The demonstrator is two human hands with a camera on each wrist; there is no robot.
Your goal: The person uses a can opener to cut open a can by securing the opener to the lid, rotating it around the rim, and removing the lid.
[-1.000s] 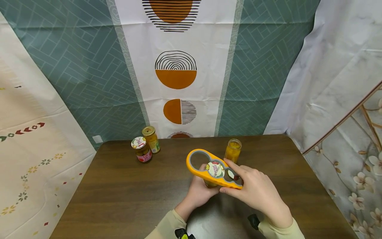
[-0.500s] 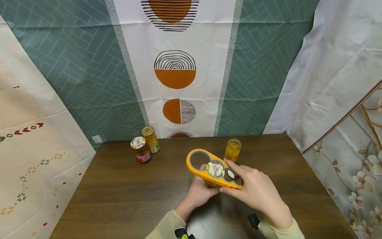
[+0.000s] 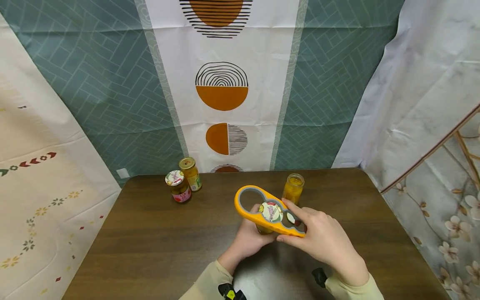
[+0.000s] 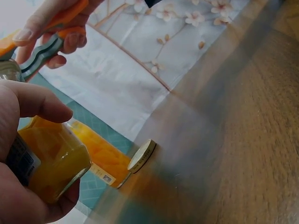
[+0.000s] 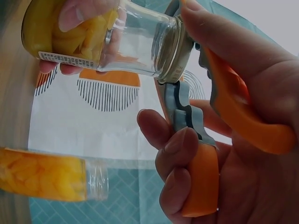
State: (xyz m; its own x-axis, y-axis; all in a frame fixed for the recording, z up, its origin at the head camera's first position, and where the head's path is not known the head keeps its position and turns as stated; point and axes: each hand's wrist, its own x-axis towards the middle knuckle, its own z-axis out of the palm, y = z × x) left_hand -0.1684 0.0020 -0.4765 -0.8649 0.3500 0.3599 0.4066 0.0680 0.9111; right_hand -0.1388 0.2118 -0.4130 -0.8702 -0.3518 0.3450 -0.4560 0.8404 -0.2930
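My left hand (image 3: 250, 236) grips a glass jar of yellow fruit (image 4: 58, 158) around its body, over the table. A lid (image 3: 271, 211) with a colourful print covers the jar's top. Around that lid sits an orange jar opener (image 3: 270, 225) with grey wavy lining, its middle opening framing the lid. My right hand (image 3: 326, 238) holds the opener's handles at the right end. In the right wrist view the curled fingers (image 5: 175, 154) wrap one handle, while the thumb side lies along the other. The grey teeth meet the lid's rim beside the clear jar neck.
Just behind the hands stands a lidless jar of orange-yellow fruit (image 3: 293, 189). A loose lid (image 4: 142, 156) leans on edge close to it. Two closed jars, one with a pink label (image 3: 181, 194) and one gold-lidded (image 3: 193, 179), stand at the back left of the brown table (image 3: 150, 246).
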